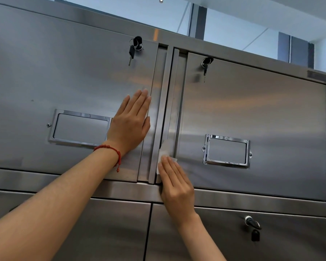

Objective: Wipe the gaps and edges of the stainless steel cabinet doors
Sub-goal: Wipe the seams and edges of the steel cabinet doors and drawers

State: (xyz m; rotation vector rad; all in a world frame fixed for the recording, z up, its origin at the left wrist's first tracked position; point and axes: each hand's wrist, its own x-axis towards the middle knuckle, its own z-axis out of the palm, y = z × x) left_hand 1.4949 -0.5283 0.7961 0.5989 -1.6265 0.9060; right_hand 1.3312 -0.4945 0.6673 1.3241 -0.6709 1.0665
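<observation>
Two upper stainless steel cabinet doors face me: the left door [64,76] and the right door [252,110], parted by a vertical post [161,102] with gaps on both sides. My left hand [131,121] lies flat with straight fingers on the left door's right edge. My right hand [175,183] presses a white wipe [166,150] with straight fingers against the lower part of the post and the gap beside the right door. Most of the wipe's lower part is hidden under that hand.
Keys hang from the lock on the left door [135,48] and the lock on the right door [206,64]. Each door carries a chrome label holder [227,150]. A horizontal rail [120,189] runs below, with lower doors and another keyed lock [252,222].
</observation>
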